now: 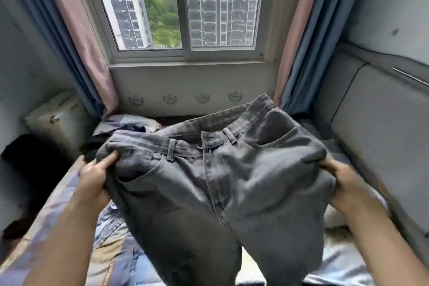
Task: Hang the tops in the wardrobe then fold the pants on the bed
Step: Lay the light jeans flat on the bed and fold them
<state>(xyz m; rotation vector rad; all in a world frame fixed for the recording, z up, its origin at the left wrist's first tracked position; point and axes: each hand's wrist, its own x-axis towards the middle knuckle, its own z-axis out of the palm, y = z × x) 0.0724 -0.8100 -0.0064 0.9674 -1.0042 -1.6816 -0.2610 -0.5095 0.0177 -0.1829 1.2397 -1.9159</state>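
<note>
we hold faded dark grey denim jeans (216, 183) above the patterned bed (58, 223), left hand (97, 176) at nine o'clock and right hand (343, 183) at three pinching the waistband. they look heavy, floppy; waist corners seem surest.

The jeans (220, 181) are grey denim, matt and faded, with raised seams and a small metal button at the fly. The bedcover (58, 227) is patterned cloth with a faint sheen, and the curtains (76, 37) are matt cloth, blue outside and pink inside. The window (185, 51) is clear glass in a smooth pale frame, and the headboard (383, 127) looks like padded grey fabric.
</note>
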